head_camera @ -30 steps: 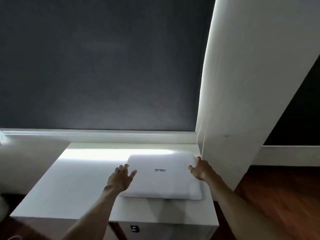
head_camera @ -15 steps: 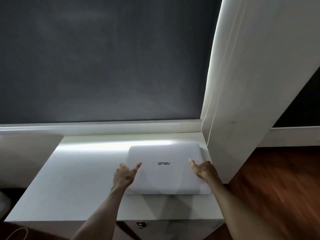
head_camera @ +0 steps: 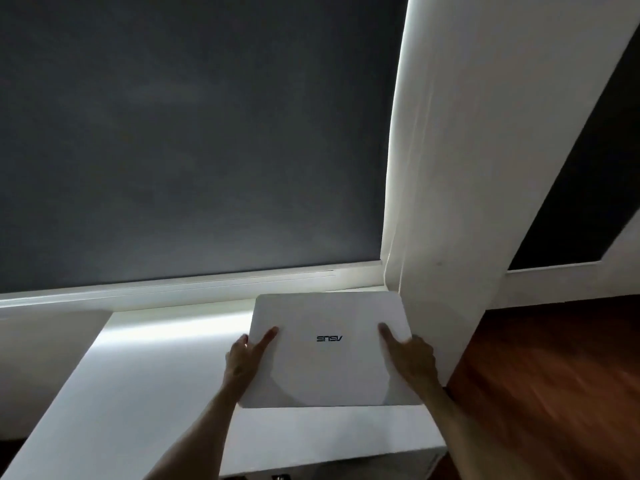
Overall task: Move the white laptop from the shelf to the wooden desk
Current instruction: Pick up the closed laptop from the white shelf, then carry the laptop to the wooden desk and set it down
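Observation:
The closed white laptop [head_camera: 329, 368], with its logo upside down to me, is held just above the white shelf top [head_camera: 138, 386], tilted up toward me. My left hand [head_camera: 244, 362] grips its left edge with the thumb on the lid. My right hand [head_camera: 412, 358] grips the right edge, thumb on the lid too. The fingers under the laptop are hidden. No wooden desk is in view.
A white wall column [head_camera: 485, 168] stands right beside the laptop's right edge. A dark roller blind [head_camera: 190, 133] covers the window behind, above a white sill [head_camera: 173, 289]. Dark wooden floor [head_camera: 554, 375] lies to the right.
Both hands went from resting at the laptop's sides to gripping its edges. The laptop has risen off the shelf top and looks larger and nearer.

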